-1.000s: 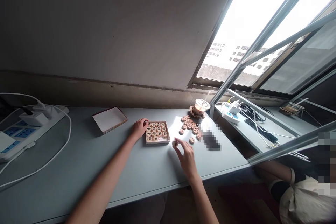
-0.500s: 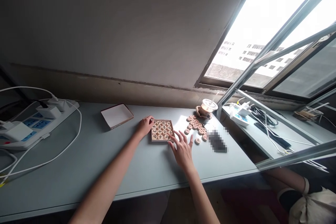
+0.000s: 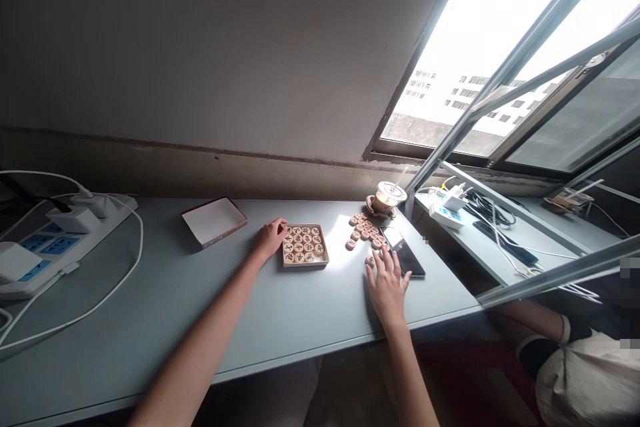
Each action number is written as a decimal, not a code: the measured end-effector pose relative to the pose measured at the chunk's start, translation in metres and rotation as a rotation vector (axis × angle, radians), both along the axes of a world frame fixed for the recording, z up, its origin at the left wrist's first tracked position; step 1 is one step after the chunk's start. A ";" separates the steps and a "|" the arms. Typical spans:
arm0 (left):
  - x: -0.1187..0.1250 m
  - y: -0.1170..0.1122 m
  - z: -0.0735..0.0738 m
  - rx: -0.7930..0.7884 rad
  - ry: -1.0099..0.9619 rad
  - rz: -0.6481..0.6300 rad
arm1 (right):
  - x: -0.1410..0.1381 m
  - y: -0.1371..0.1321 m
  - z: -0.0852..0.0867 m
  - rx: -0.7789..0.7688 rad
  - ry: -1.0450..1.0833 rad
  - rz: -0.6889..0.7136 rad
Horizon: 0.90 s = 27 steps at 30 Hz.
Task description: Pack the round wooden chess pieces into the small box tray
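A shallow box (image 3: 306, 265) holds rows of round wooden Chinese chess pieces (image 3: 299, 247) with dark characters, with a gap at its lower right corner. At the box's upper left corner, my left hand (image 3: 270, 238) grips the edge with bent fingers. My right hand (image 3: 390, 288) is spread palm down over the right of the desk. Its fingertips are at a single chess piece (image 3: 369, 259), partly covered, and beside a dark phone (image 3: 411, 263). Behind them lies a loose cluster of red-marked chess pieces (image 3: 366, 227).
The box lid (image 3: 215, 221) lies upturned to the left. A lidded drink cup (image 3: 388, 197) with a straw stands behind the cluster. Power strips (image 3: 65, 240) with white cables lie far left, and another person's leg (image 3: 530, 321) shows beyond the metal frame at right.
My right hand has moved right, from the box's lower right corner to the loose piece near the phone. My left hand stays at the box. The view has shifted slightly.
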<state>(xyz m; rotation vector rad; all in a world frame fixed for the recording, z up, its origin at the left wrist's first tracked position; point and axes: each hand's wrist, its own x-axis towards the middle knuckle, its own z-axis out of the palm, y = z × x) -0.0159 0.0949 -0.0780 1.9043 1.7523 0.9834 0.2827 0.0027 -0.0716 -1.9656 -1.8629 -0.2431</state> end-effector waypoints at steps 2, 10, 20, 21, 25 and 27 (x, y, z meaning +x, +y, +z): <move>0.000 0.000 0.002 -0.007 0.006 -0.005 | 0.013 -0.002 -0.003 -0.021 -0.043 0.041; 0.000 -0.002 0.006 -0.044 0.038 0.015 | -0.001 -0.015 0.019 -0.060 0.002 0.128; 0.000 -0.001 0.002 -0.013 0.035 0.009 | -0.072 0.005 0.042 -0.011 0.286 0.402; 0.000 -0.001 0.002 -0.011 0.033 0.010 | -0.078 0.006 0.040 -0.003 0.261 0.406; 0.000 -0.001 0.000 -0.009 0.026 0.010 | -0.087 0.006 0.032 0.015 0.164 0.389; 0.000 -0.001 0.001 -0.008 0.026 0.008 | -0.085 0.004 0.030 0.025 0.107 0.394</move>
